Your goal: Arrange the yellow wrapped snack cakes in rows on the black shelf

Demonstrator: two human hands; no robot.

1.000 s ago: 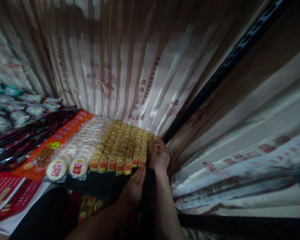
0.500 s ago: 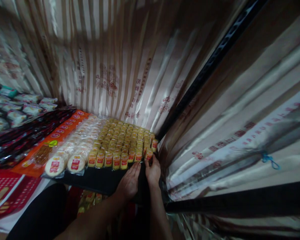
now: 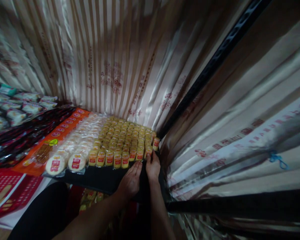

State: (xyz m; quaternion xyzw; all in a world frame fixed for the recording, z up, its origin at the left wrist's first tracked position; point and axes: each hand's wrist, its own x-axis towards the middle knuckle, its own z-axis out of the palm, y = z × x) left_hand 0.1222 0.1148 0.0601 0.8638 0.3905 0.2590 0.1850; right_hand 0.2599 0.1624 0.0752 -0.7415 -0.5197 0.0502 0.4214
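Rows of small yellow snack packs [image 3: 125, 143] with red labels stand on a black shelf [image 3: 92, 178]. My right hand [image 3: 153, 168] is at the front right end of the rows, its thumb and fingers closed around the lower part of a front pack [image 3: 148, 150]. One more pack [image 3: 156, 143] stands just right of it, by the corner post. My left hand [image 3: 130, 181] lies along the shelf's front edge, fingers stretched out together, the tips just below another front pack [image 3: 139, 154]. Whether they touch it, I cannot tell.
Left of the yellow packs are round white crackers [image 3: 55, 165] in clear wrap, an orange packet [image 3: 35, 160], dark shiny packs [image 3: 22, 136] and white wrapped snacks [image 3: 16, 115]. A black post [image 3: 202, 78] rises at the right corner. Printed curtains [image 3: 120, 60] hang behind. More yellow packs [image 3: 91, 196] lie below.
My right hand and the pack at its fingers have moved up slightly, further into the row. The left hand stays nearly where it was. The camera view has shifted a little.
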